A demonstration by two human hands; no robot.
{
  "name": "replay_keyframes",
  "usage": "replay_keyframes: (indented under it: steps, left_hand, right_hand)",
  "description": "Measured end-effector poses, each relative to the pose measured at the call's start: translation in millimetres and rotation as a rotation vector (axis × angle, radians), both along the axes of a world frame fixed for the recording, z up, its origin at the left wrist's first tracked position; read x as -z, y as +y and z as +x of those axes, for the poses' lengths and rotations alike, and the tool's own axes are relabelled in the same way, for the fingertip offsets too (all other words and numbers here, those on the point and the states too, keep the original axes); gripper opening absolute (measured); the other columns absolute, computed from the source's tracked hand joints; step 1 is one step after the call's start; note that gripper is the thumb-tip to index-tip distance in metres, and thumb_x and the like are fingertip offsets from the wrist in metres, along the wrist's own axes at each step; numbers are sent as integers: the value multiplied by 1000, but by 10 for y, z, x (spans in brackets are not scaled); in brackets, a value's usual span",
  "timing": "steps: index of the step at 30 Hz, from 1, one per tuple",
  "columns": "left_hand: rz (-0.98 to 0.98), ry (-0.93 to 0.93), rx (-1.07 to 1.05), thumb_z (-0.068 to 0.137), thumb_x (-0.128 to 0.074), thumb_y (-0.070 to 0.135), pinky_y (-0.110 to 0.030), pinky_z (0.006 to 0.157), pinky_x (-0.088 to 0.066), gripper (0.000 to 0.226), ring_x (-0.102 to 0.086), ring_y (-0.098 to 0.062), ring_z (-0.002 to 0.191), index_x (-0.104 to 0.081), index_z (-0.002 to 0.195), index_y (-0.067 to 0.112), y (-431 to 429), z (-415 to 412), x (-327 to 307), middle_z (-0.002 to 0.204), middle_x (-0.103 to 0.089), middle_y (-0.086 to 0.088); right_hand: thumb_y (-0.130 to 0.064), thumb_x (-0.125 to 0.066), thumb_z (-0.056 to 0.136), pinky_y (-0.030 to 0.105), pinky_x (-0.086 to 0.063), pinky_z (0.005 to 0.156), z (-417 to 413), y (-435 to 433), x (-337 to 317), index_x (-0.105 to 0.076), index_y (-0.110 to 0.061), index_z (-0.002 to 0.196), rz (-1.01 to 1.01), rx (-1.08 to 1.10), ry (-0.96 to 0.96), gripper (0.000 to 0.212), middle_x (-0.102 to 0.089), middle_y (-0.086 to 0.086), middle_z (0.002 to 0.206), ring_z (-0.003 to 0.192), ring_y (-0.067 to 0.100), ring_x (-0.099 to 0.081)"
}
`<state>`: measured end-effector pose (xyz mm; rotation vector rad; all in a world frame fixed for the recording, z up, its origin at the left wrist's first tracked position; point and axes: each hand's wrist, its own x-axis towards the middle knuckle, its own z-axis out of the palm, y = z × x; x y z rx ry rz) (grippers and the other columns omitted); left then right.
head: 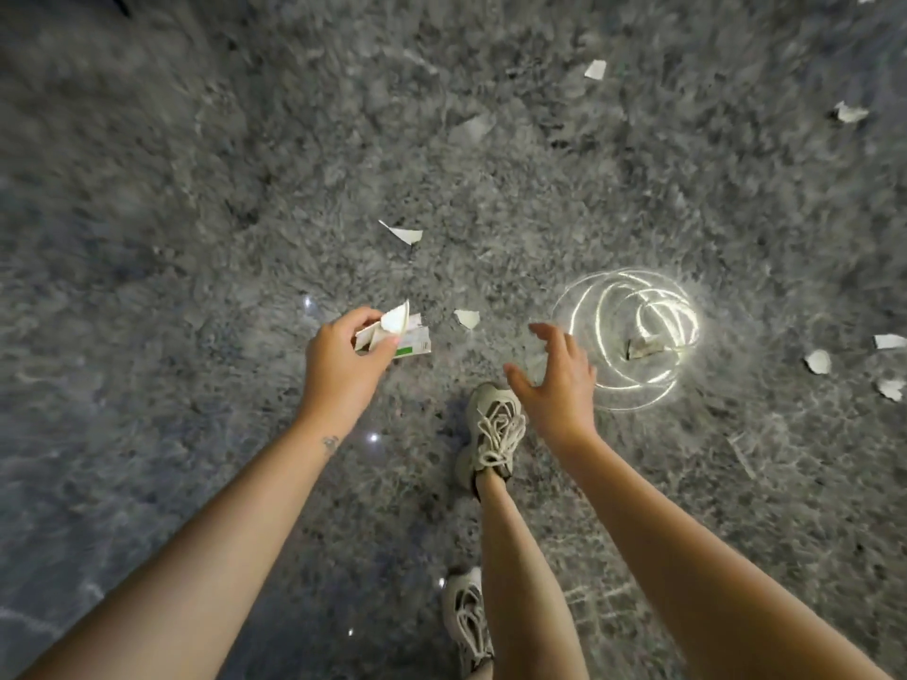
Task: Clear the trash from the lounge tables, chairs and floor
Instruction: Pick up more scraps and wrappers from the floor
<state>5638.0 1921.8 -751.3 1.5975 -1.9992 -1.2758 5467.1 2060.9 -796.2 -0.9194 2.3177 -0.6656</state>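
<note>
My left hand (343,358) grips a bundle of torn paper and a small white box with a green stripe (392,333), held above the grey stone floor. My right hand (554,373) hovers open with spread fingers, holding nothing, over a pale scrap (536,358) that it partly hides. A white paper scrap (467,318) lies on the floor between the two hands. Another torn piece (403,233) lies farther ahead. A crumpled scrap (644,347) sits to the right inside a bright ring of reflected light.
Several more white scraps lie scattered at the right edge (818,360) and upper right (595,69), (850,112). My own legs and two beige laced shoes (493,429) stand just below the hands. The polished floor (196,213) stretches away on the left.
</note>
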Motion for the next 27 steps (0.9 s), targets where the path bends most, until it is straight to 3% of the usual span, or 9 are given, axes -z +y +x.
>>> replay_keyframes:
  steps: [6, 14, 17, 20, 24, 27]
  left_hand:
    - [25, -52, -28, 81, -67, 5, -9, 52, -35, 10, -53, -9, 64, -67, 89, 10, -840, -181, 425, 76, -64, 3]
    - [116, -43, -72, 80, -68, 12, -21, 60, -41, 10, -57, -10, 68, -65, 88, 16, -1506, -437, 1836, 77, -64, 6]
    - [172, -22, -80, 80, -68, 12, -12, 55, -38, 10, -54, -3, 63, -64, 87, 18, -1611, -448, 2435, 74, -61, 12]
    - [207, -30, -83, 81, -68, 12, -13, 59, -39, 12, -54, -3, 66, -65, 91, 17, -1690, -386, 2966, 76, -61, 12]
    - [259, -35, -108, 81, -67, 11, -16, 59, -41, 14, -54, 0, 64, -61, 85, 23, -1769, -246, 3386, 73, -60, 16]
    - [294, -27, -157, 81, -66, 11, -21, 57, -45, 17, -53, 1, 59, -60, 81, 26, -1822, -180, 3538, 69, -59, 16]
  right_hand:
    - [-30, -65, 82, 37, -29, 97, -227, -821, 596, -45, -19, 128, 175, -83, -2, 50, -51, 2, 130, 120, 23, -45]
    - [-25, -67, 81, 37, -35, 96, -401, -1501, 2049, -48, -16, 124, 337, -10, -16, 47, -55, 5, 125, 116, 25, -49]
    - [-25, -66, 82, 39, -36, 96, -359, -1612, 2673, -48, -16, 122, 385, 13, -26, 45, -55, 5, 125, 115, 26, -50]
    - [-28, -64, 83, 40, -36, 95, -253, -1663, 3279, -48, -16, 122, 439, 71, -15, 44, -55, 7, 124, 114, 27, -50]
    - [-31, -66, 82, 40, -35, 94, -140, -1680, 3763, -51, -19, 120, 482, 187, 43, 43, -51, 6, 125, 114, 28, -48]
    - [-16, -63, 82, 40, -33, 93, -88, -1730, 3899, -53, -16, 114, 451, 265, 81, 34, -54, 7, 121, 111, 28, -50]
